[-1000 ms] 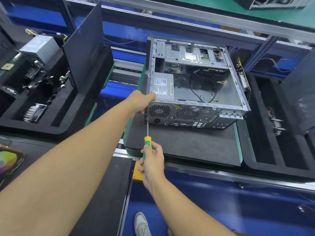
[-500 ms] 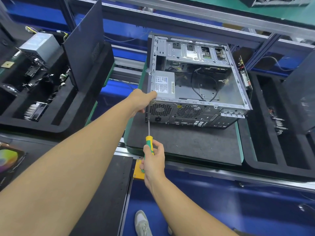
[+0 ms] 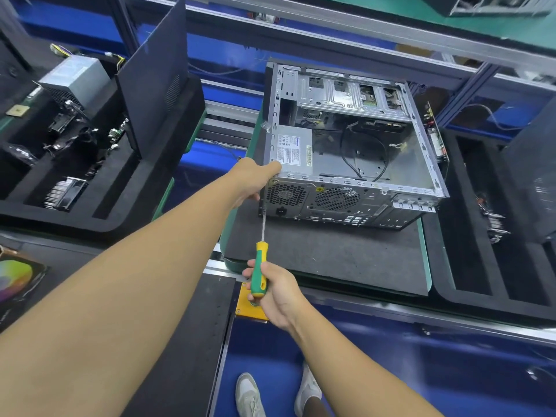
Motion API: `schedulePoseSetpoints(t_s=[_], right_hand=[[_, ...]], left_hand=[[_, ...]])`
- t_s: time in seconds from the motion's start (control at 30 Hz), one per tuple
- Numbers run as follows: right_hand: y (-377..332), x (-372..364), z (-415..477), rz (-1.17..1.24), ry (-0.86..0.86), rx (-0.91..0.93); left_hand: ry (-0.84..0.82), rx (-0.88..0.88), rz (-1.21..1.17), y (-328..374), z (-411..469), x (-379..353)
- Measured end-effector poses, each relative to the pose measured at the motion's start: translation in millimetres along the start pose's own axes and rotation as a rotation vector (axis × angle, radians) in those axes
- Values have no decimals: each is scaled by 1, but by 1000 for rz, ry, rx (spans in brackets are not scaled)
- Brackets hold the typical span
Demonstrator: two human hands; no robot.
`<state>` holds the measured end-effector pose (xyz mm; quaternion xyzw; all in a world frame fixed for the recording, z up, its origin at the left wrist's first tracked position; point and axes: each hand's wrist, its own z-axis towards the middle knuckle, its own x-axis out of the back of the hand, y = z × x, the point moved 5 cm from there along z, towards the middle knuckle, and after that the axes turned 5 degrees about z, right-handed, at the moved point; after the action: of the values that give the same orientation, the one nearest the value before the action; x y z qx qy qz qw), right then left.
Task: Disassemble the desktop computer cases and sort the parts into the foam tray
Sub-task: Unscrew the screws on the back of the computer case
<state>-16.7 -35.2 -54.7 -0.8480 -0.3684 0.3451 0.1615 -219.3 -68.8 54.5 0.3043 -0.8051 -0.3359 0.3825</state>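
At computer case (image 3: 355,203) rear corner, left grip (image 3: 254,180) clamped case edge; right grip (image 3: 278,293) clamped screwdriver (image 3: 260,266), tip against rear panel.

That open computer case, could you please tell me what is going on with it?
A person grips the rear corner of the open silver metal computer case with the left hand. The right hand holds a green-and-yellow-handled screwdriver, its tip against the case's rear face. The grey boxy power supply sits inside.

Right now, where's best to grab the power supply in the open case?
Probably from above: the case lies open side up, so the power supply shows its labelled top. Take its right and far edges; case walls cover the near and left sides.
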Motion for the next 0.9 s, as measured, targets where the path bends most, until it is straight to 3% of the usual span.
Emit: schedulePoseSetpoints(t_s=[0.1,0.27,0.5,0.63,0.77,0.9], right_hand=[[0,4,-2,-65,128,89],[-13,-4,-3,-396,431,307],[-20,-22,-2,-262,228,50],[-19,-24,-7,-8,85,-97],[-17,-20,-8,-32,21,-30],[-15,-11,-6,-153,145,81]], left_hand=[[-2,0,-1,0,0,0],[13,-11,8,-1,0,1],[39,-21,42,-1,-1,0],[46,-13,48,-2,-1,1],[45,-11,43,-1,-2,0],[50,-16,41,-1,-4,0]])
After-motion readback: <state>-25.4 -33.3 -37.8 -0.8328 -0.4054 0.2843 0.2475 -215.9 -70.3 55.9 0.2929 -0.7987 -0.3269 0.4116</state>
